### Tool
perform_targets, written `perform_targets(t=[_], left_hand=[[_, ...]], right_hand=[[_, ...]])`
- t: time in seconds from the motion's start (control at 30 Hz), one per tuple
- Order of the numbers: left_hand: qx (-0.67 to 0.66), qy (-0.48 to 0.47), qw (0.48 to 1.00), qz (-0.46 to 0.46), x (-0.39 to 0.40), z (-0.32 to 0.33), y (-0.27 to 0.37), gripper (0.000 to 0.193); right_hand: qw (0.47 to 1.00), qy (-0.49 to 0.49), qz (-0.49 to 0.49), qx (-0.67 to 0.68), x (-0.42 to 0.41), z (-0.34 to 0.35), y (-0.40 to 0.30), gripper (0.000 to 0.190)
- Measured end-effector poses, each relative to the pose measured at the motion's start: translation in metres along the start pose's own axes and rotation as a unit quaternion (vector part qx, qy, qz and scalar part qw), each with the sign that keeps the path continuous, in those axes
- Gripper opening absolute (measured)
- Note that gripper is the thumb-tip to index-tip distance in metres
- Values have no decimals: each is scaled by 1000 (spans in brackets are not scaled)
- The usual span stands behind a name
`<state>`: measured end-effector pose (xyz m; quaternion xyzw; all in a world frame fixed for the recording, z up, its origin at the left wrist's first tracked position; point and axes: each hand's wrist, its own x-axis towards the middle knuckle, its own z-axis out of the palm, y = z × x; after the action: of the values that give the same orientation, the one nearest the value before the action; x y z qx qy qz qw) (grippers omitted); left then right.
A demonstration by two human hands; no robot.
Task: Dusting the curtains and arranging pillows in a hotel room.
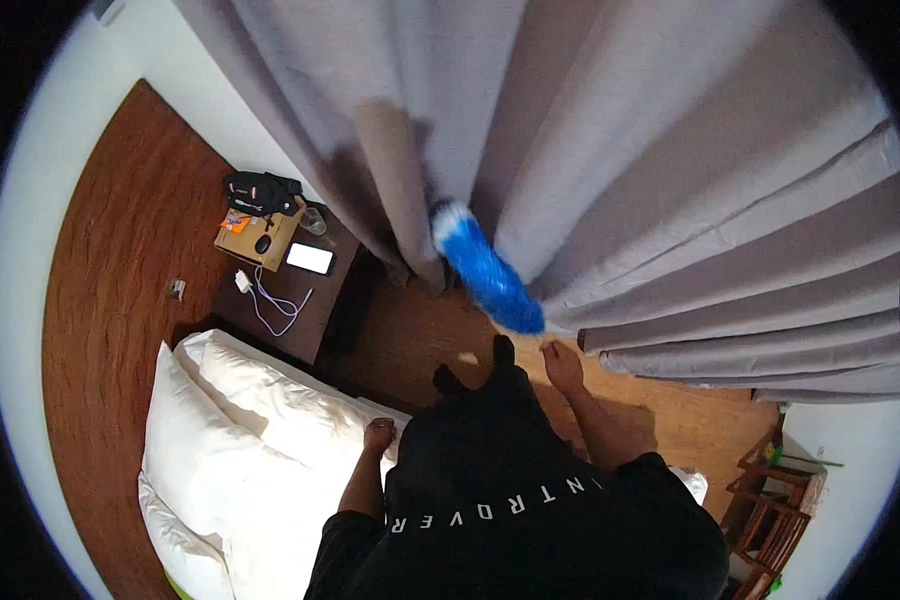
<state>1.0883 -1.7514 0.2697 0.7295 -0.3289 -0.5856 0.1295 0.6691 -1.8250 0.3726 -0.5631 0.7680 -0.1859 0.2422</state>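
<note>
My right hand (pixel 562 364) grips the lower end of a fluffy duster (pixel 491 274), its fibres bright blue with a white tip. The handle itself is mostly hidden by the hand. The duster's head slants up and to the left, in front of the grey curtain (pixel 607 150) that hangs in deep folds; whether the tip touches the cloth I cannot tell. Down at my left side, my left hand (pixel 380 435) is curled closed with nothing visible in it, near the edge of the white bedding (pixel 292 480).
A dark bedside table (pixel 300 330) holds a cardboard box (pixel 249 244), a black bag (pixel 261 193), a phone (pixel 310 258), a clear cup (pixel 313 220) and a white charging cable (pixel 276 304). Wooden furniture (pixel 769 517) stands at the right wall. Wooden floor (pixel 690 420) runs below the curtain.
</note>
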Motion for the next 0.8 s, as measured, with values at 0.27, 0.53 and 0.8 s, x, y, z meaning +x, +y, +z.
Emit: perform_targets(t=[0.27, 0.53, 0.8], left_hand=[[-7, -20, 996, 84, 20, 0, 26, 23], [-26, -3, 995, 95, 22, 10, 12, 25], [47, -1, 999, 7, 7, -1, -23, 24]], right_hand=[[903, 227, -142, 335, 53, -133, -152, 35], [963, 148, -86, 206, 61, -59, -85, 34], [987, -153, -19, -47, -10, 37, -1, 30]])
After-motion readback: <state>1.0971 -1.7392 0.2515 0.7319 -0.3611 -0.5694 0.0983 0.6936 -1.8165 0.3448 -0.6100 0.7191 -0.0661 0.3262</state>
